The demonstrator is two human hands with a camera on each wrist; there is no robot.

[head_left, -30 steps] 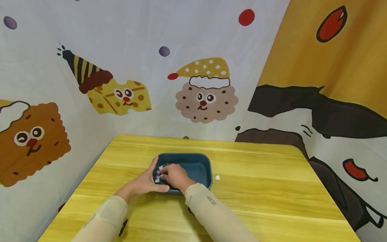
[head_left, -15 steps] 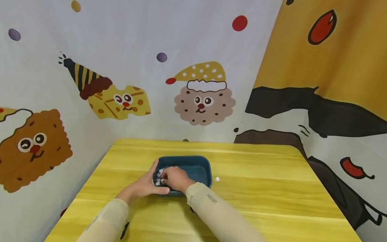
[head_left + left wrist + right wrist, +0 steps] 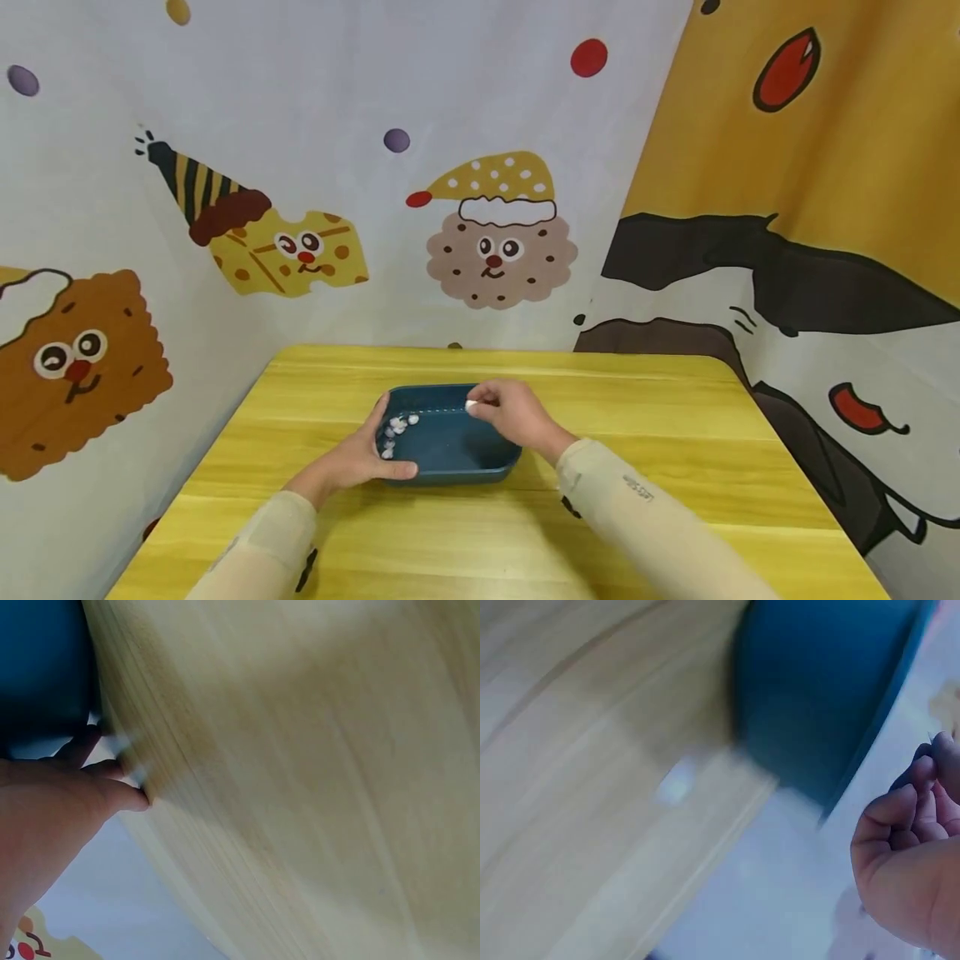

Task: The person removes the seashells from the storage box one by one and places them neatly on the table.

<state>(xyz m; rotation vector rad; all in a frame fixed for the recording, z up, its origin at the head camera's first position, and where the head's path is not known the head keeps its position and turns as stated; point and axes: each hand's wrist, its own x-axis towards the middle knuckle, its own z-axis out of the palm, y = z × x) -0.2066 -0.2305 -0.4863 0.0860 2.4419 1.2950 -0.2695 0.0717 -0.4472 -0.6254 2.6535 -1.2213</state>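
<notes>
A dark blue rectangular container (image 3: 457, 477) sits on the table. My left hand (image 3: 348, 454) holds its left end, thumb along the front rim and fingers at the outer side; in the left wrist view these fingers (image 3: 120, 796) reach down to the tabletop. Over the right part of the container, my right hand (image 3: 517, 412) pinches a small white lump (image 3: 471, 406) between thumb and fingertips. Several similar small white and greyish lumps (image 3: 398, 425) lie inside along the left wall. Their exact kind is too small to tell.
The yellow wood-grain table (image 3: 637, 467) reaches back to a printed cloth backdrop (image 3: 322, 117). Another small white piece (image 3: 676, 782), blurred, lies on the tabletop beside the container in the right wrist view; my right hand hides that spot in the head view.
My right hand has risen from the lumps at the container's left end and moved right, carrying a white lump. My left hand has stayed on the container.
</notes>
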